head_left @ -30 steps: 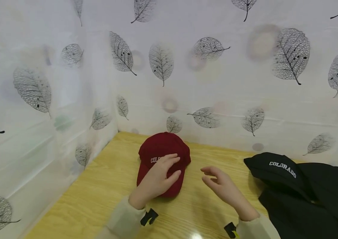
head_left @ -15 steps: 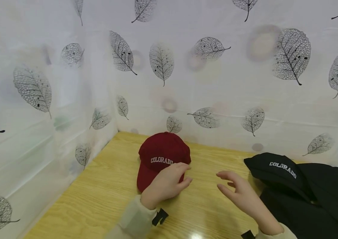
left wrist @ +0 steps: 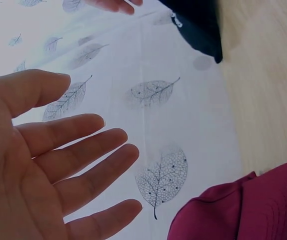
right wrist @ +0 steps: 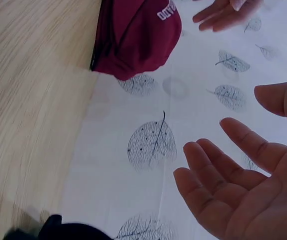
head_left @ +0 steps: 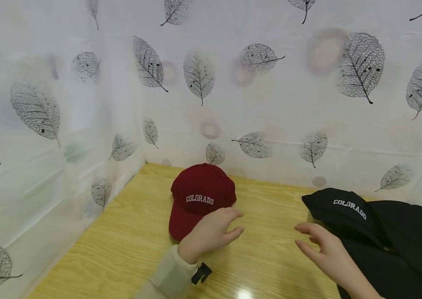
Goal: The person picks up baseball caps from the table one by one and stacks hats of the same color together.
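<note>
Two empty hands in the lower half of the head view: left hand (head_left: 211, 230) near the middle, right hand (head_left: 332, 253) at the lower right. Left fingers loose and only a little bent, with the thumb held off from them. Right hand also loose, with a wide gap from thumb to fingertips, near the heap of black caps (head_left: 401, 224) at the lower right.

Red cap (head_left: 203, 185) just left of the middle, upright on the table (head_left: 121, 236), with white letters (head_left: 199, 199) toward the camera and part of the brim (head_left: 182, 220) hidden behind the left hand. In the left wrist view, a gap between fingers and red cap, so probably no touch.

For neat work, best to lift the left hand well away from the brim, so as not to bump it. For a black cap, pinch one edge only, with thumb on one side and fingers on the other. Go slowly there: heaped close, and likely easy to drag two together. Probably soft cloth, so hold gently without squashing the round top.
</note>
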The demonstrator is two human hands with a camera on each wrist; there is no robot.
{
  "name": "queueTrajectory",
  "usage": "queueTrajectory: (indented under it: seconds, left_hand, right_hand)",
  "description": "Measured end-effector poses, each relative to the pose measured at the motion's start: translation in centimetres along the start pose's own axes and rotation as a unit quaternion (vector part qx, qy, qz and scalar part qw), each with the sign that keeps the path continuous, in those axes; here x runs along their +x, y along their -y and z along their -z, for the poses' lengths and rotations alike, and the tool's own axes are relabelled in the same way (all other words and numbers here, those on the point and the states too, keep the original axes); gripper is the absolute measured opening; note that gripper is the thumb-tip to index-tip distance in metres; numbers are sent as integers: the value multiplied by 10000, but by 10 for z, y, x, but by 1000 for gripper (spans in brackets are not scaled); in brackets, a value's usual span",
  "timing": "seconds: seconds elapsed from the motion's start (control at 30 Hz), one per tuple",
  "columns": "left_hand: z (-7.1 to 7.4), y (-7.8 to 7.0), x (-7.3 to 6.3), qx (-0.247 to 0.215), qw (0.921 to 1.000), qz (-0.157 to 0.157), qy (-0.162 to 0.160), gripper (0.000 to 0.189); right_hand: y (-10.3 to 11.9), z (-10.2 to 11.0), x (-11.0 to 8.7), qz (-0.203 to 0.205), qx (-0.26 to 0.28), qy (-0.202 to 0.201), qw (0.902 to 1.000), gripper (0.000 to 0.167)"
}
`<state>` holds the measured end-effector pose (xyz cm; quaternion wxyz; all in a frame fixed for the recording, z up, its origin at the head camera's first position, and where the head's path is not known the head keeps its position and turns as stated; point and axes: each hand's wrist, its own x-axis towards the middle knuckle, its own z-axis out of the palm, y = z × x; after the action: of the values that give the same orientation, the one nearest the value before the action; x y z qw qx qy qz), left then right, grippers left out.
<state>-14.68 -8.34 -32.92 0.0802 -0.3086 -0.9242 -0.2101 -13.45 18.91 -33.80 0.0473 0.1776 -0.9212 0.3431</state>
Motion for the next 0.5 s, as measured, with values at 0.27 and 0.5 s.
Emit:
queueTrajectory:
  seconds: [0.27, 0.5]
  left_hand:
    - [-2, 0, -1, 137, 9999, -98, -33, 31]
    - [-1, 0, -1, 140, 9999, -3, 80, 31]
  right_hand:
    - [-23, 17, -11, -421, -335, -38, 9985, 35]
    - [-48, 36, -15, -831, -842, -105, 9929, 44]
